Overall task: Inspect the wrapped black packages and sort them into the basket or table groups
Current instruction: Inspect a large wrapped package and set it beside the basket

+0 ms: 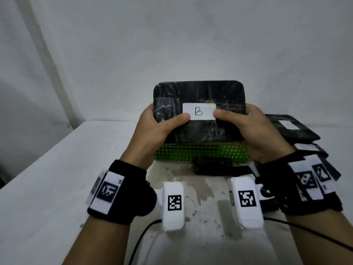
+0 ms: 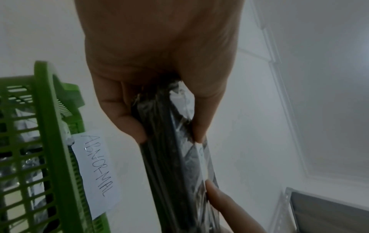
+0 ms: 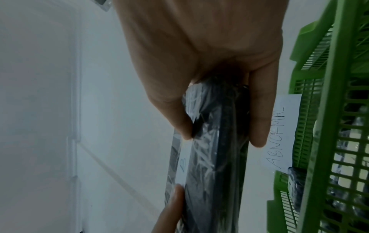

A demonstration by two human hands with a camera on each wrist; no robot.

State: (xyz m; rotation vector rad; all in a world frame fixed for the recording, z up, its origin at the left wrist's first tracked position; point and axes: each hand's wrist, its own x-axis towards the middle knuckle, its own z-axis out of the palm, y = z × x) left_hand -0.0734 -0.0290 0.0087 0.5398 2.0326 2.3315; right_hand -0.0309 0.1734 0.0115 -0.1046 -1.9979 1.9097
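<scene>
I hold a flat black package [image 1: 198, 96] wrapped in clear film upright above the green basket [image 1: 200, 152]. A white label [image 1: 198, 111] with the letter B faces me. My left hand [image 1: 158, 125] grips its left end, thumb by the label's left edge. My right hand [image 1: 246, 127] grips the right end, thumb by the label's right edge. In the left wrist view the package [image 2: 175, 157] shows edge-on between thumb and fingers; the right wrist view shows the package [image 3: 215, 141] the same way. The basket [image 2: 49, 141] carries a paper tag [image 2: 95, 170] reading ABNORMAL.
A pile of black wrapped packages [image 1: 294, 131] with white labels lies on the table at the right. One more black package [image 1: 212, 167] lies in front of the basket. The white table [image 1: 57, 178] is stained near the middle; a white wall stands behind.
</scene>
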